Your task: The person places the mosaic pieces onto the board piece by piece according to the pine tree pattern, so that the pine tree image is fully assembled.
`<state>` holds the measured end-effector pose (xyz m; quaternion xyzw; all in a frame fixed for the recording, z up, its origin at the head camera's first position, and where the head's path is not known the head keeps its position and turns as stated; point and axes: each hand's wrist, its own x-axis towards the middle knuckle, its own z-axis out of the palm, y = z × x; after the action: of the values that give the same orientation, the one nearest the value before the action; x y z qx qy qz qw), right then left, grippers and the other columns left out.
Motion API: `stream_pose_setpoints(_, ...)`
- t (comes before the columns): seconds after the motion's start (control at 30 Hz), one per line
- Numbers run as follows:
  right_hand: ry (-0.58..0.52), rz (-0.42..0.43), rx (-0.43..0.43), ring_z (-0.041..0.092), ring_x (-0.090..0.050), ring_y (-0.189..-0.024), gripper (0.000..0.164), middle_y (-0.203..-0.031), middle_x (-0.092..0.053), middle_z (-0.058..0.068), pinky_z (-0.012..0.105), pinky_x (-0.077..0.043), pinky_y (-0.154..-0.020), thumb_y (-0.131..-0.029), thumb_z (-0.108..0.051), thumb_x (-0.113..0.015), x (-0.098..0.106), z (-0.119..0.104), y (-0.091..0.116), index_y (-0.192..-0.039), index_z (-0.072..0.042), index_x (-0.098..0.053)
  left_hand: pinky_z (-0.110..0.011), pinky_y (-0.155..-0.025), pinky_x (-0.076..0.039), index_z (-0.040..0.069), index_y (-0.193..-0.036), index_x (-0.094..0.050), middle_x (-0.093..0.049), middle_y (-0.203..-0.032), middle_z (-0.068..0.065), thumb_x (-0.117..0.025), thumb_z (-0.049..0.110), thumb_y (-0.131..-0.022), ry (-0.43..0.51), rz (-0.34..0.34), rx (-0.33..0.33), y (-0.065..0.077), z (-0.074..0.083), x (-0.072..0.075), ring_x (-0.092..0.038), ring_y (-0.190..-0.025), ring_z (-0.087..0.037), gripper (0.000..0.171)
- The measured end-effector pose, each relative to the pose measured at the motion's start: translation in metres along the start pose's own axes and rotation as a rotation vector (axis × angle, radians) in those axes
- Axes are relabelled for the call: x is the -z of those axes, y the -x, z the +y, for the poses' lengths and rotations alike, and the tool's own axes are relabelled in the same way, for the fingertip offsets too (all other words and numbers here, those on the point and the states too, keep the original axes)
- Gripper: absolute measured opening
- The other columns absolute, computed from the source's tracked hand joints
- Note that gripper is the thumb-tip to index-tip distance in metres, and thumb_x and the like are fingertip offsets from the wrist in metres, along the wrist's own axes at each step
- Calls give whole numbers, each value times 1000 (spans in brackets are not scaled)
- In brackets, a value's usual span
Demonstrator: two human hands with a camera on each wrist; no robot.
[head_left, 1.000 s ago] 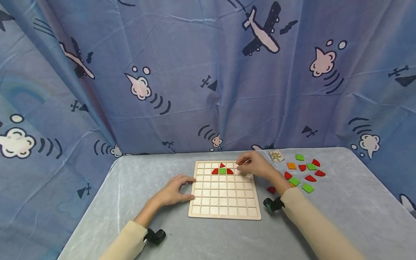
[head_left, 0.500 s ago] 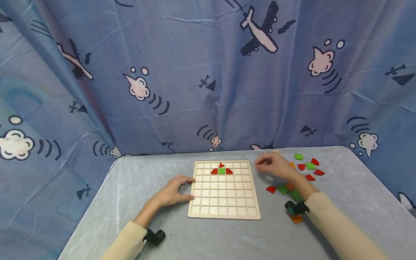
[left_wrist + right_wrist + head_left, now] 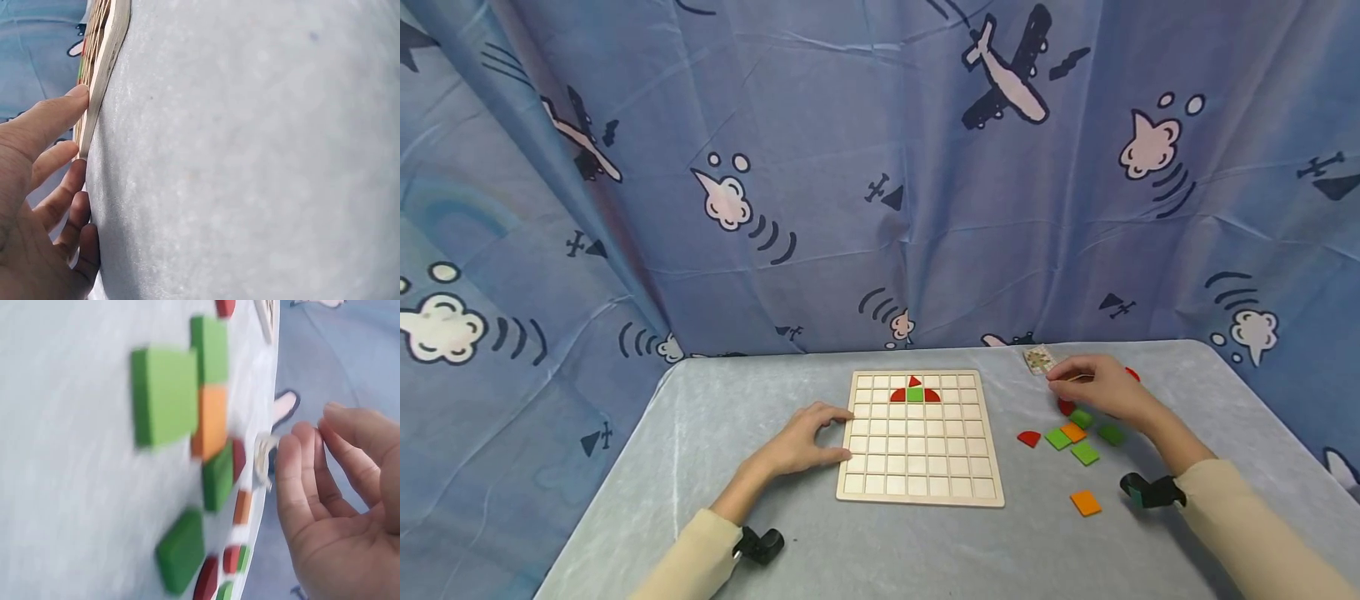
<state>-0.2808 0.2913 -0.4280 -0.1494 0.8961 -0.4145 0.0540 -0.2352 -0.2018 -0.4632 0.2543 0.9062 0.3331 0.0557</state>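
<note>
Left hand (image 3: 797, 446) rests flat at the board's (image 3: 921, 492) left edge, fingers relaxed and touching the rim, holding nothing; the wrist view confirms fingertips (image 3: 78, 94) against the wood.

Right hand (image 3: 1101, 387) hovers over the loose tiles (image 3: 1071, 435) right of centre frame, fingers loosely curled and narrow. I see nothing held in the right wrist view, palm looks empty.

On progress, I judge it early: only four pieces are seated, a red triangle (image 3: 913, 382) above a green square (image 3: 914, 395) flanked by two red pieces, all in the top rows. The rest of the grid is bare.

Still off-board: green, orange and red tiles in a cluster under and left of the right hand, one orange tile (image 3: 1086, 502) apart, lower right. A small card (image 3: 1038, 360) lies near the table's far edge
</note>
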Motion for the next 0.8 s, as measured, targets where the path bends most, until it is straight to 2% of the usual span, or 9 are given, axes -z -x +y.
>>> stream_pose_setpoints(0.2, 20, -9, 24, 29, -64, -98, 30, -112, -69, 14, 28, -53, -80, -98, -17, -71, 14, 12, 10, -119, 4, -70, -50, -98, -42, 8, -136, -62, -58, -126, -8, -84, 25, -87, 2, 1, -8, 0, 1, 0, -51, -115, -29, 56)
stream_pose_setpoints(0.43, 26, -36, 36, 25, -64, -94, 28, -111, -70, 15, 26, -54, -77, -95, -14, -74, 19, 21, 14, -116, 4, -72, -50, -98, -41, 9, -136, -62, -58, -127, -8, -83, 25, -87, -1, 5, -10, 0, 0, 0, -51, -115, -29, 56)
stream_pose_setpoints(0.57, 17, -83, 35, 20, -63, -88, 30, -108, -70, 13, 26, -54, -73, -91, -14, -78, 20, 26, 15, -114, 4, -72, -50, -98, -42, 9, -136, -63, -59, -127, -7, -83, 27, -87, -8, 8, -10, 0, -1, 0, -52, -115, -29, 56)
stream_pose_setpoints(0.8, 3, -192, 131, 18, -56, -76, 35, -98, -69, 8, 26, -49, -65, -84, -14, -84, 19, 32, 24, -114, 0, -73, -49, -98, -42, 10, -136, -62, -58, -127, -7, -83, 27, -88, -6, 10, -7, 0, -1, 0, -51, -116, -28, 56)
